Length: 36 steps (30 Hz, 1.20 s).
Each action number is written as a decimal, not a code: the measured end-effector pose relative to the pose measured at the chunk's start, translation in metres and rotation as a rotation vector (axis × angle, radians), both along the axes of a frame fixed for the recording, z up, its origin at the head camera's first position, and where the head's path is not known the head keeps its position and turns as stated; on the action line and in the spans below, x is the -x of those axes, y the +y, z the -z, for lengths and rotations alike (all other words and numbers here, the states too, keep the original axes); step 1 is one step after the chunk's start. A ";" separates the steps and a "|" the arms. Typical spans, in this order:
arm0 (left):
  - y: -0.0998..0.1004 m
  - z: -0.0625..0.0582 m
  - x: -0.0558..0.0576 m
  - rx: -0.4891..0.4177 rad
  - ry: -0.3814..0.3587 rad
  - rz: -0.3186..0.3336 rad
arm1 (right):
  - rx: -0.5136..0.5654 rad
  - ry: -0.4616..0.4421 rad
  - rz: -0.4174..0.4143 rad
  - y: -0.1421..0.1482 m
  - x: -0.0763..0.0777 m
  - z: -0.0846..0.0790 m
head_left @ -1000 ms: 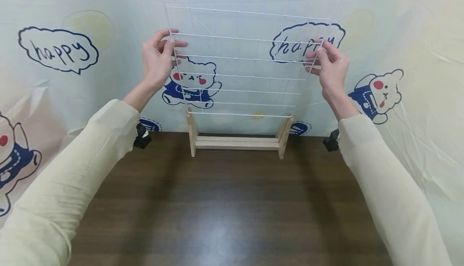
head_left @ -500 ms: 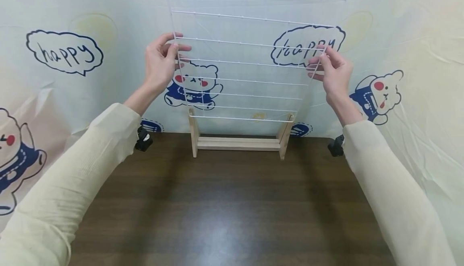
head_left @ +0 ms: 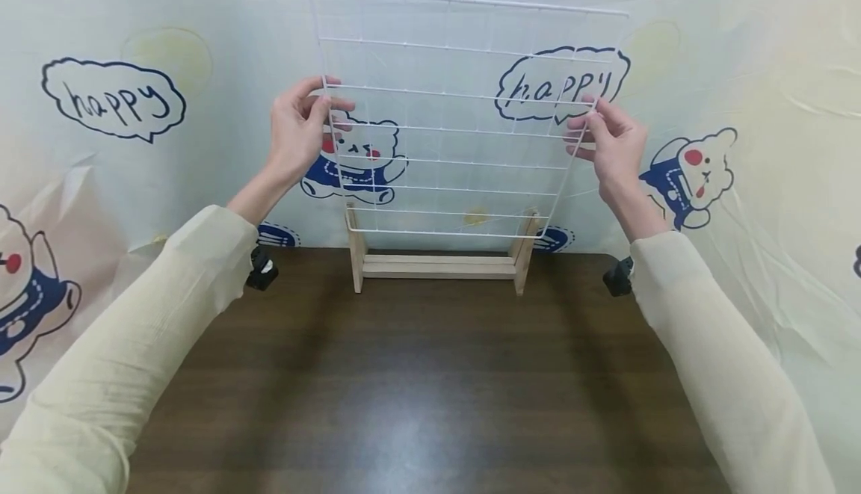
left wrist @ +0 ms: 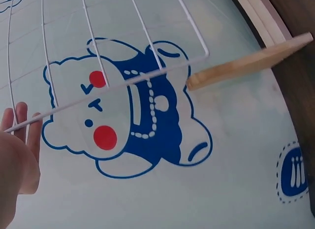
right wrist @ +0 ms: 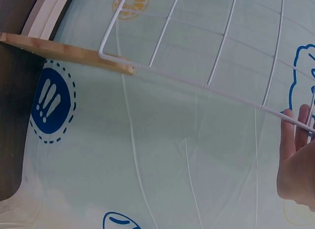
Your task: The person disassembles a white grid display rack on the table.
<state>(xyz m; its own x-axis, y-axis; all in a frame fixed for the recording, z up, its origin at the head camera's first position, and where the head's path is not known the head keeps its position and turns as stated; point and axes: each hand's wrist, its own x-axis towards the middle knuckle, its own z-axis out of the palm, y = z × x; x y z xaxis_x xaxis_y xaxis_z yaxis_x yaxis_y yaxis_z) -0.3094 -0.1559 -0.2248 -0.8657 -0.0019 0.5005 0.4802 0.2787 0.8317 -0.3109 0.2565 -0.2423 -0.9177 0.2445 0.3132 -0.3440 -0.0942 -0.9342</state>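
A white wire grid panel (head_left: 444, 96) is held up by both hands, its top leaning back toward the wall cloth. My left hand (head_left: 296, 129) pinches its left side wire, thumb in front and fingers behind. On the opposite side wire, my right hand (head_left: 617, 141) grips in the same manner, a little lower in the head view. Below stands a light wooden stand (head_left: 440, 267) with two upright side pieces. The panel's bottom wire overlaps the tops of those uprights. In the left wrist view the panel's lower corner hangs close by the upright's end (left wrist: 197, 82).
The stand sits at the back of a dark brown wooden table (head_left: 403, 374). Behind it hangs a pale cloth (head_left: 229, 1) printed with bears and "happy" bubbles. Black wrist cameras show under the left sleeve (head_left: 262, 268) and right sleeve (head_left: 619, 277).
The grid panel has come down in the head view, both hands moving with it. Its bottom wire now sits lower, across the upper part of the stand's uprights. The grip is unchanged.
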 end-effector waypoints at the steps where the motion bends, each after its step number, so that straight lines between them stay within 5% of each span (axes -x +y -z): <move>1: -0.001 0.003 0.002 0.010 0.008 0.001 | -0.004 0.002 -0.002 0.000 0.000 0.001; 6: -0.007 0.014 0.007 0.025 0.018 0.014 | -0.025 0.016 -0.041 0.001 -0.006 0.005; 14: -0.008 0.012 -0.021 -0.004 -0.007 0.043 | -0.049 0.020 -0.090 0.001 -0.012 0.011; 25: -0.027 0.042 -0.002 -0.067 -0.012 0.064 | -0.051 0.023 -0.134 -0.006 -0.017 0.020; 36: -0.025 0.039 -0.022 -0.034 -0.074 0.058 | -0.095 -0.043 -0.068 -0.014 -0.019 0.031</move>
<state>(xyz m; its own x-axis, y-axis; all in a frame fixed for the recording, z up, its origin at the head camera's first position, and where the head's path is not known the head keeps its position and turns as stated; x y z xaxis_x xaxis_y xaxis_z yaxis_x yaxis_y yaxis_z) -0.2872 -0.1813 -0.2633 -0.8995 0.0335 0.4355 0.4315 0.2234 0.8740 -0.2915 0.2423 -0.2732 -0.9443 0.1519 0.2918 -0.2990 -0.0263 -0.9539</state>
